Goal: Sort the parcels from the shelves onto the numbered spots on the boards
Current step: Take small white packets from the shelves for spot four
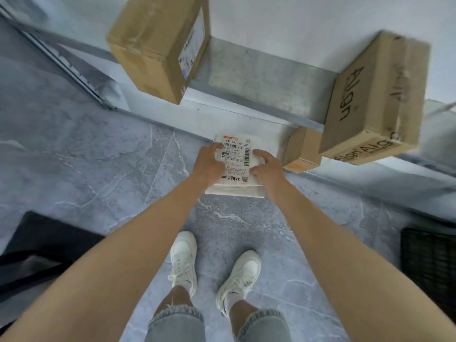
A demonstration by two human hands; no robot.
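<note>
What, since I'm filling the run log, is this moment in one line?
left hand: grips white parcel | right hand: grips white parcel | Align box: untouched

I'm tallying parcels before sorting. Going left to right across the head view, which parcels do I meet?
labelled cardboard box → white parcel → small cardboard box → Align box

Sneakers [183,260]: we see a white lace-up pair.
Jeans [177,323]: we see light-blue denim, hems frayed.
Sock [230,301]: we see white.
</note>
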